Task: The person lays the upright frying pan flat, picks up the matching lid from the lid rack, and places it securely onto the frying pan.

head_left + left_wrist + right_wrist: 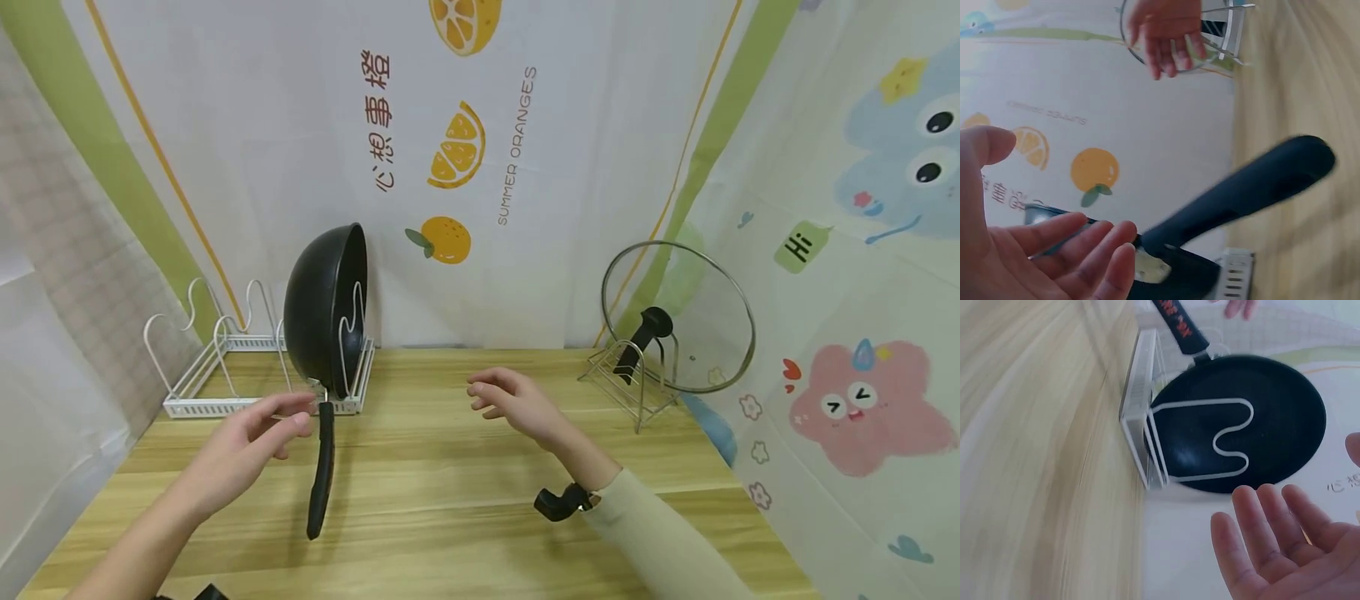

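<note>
A black wok stands on edge in a white wire rack at the left of the table, its black handle pointing toward me. Close to the handle's left side is my left hand, fingers loosely bent and nothing in them. In the left wrist view that hand's palm shows bare beside the wok handle. My right hand hovers over the middle of the table, relaxed and holding nothing. The right wrist view shows its fingers spread loosely, with the wok's dark inside beyond them.
At the right, a glass lid with a metal rim and black knob leans upright in a small wire stand. The wooden table ends at a printed curtain behind, with more printed cloth at both sides.
</note>
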A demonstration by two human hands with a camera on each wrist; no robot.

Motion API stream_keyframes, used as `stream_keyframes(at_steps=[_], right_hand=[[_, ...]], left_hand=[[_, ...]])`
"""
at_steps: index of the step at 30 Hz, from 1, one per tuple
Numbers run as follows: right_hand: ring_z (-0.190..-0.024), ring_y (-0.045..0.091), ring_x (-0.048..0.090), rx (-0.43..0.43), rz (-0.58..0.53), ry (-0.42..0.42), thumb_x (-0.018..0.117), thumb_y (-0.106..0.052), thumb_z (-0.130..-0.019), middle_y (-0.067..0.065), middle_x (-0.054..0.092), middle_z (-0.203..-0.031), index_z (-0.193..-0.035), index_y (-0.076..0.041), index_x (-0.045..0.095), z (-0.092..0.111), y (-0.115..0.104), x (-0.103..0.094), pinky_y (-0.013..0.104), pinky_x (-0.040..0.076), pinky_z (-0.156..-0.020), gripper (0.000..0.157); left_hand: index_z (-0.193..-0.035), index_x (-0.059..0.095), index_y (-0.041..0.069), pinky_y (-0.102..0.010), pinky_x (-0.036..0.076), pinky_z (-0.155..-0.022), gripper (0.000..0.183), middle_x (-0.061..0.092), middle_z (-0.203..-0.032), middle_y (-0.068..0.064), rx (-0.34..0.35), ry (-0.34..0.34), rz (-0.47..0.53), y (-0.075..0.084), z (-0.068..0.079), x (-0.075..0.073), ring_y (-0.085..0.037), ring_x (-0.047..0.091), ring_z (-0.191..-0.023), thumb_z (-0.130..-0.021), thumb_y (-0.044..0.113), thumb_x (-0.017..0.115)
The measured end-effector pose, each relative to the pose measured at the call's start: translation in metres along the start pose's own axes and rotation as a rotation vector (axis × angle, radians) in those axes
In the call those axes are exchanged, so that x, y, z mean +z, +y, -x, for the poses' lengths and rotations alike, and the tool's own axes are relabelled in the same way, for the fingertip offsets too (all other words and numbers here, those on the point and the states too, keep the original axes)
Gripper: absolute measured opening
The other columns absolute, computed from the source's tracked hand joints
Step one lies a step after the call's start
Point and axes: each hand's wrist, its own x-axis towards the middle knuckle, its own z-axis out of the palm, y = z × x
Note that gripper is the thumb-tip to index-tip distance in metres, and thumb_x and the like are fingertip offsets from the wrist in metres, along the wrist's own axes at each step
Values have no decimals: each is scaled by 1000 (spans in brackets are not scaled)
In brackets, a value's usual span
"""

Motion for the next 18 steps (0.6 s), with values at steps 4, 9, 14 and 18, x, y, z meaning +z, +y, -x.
stream_keyframes(at_steps=[4,9,14,18], right_hand=[[-114,28,67,15,-80,-39,57,-45,-103,7,66,-129,-136,-16,61,-9,-5,13,40,58,-95,44],[-113,27,67,32,-114,-69,58,-44,-102,6,66,-127,-134,-16,62,-19,-7,29,38,58,-95,43],[-116,34,66,52,-180,-101,58,-41,-103,7,66,-125,-132,-13,63,-31,-6,48,38,58,-95,41],[-117,38,65,67,-228,-124,58,-38,-103,8,67,-124,-131,-10,63,-42,-5,65,39,59,-94,40]], left_hand=[[-145,52,7,-28,58,-72,46,65,-129,-13,-84,-17,-10,-10,3,4,1,64,-98,-108,33,51],[-147,48,2,-30,59,-71,53,63,-130,-16,-166,-43,12,-19,4,11,3,64,-98,-107,36,52],[-149,41,-3,-32,60,-75,59,58,-135,-22,-237,-100,80,-25,6,15,-6,65,-102,-107,36,52],[-151,35,-7,-35,61,-80,64,52,-143,-27,-319,-155,170,-30,7,19,-19,66,-109,-107,37,50]])
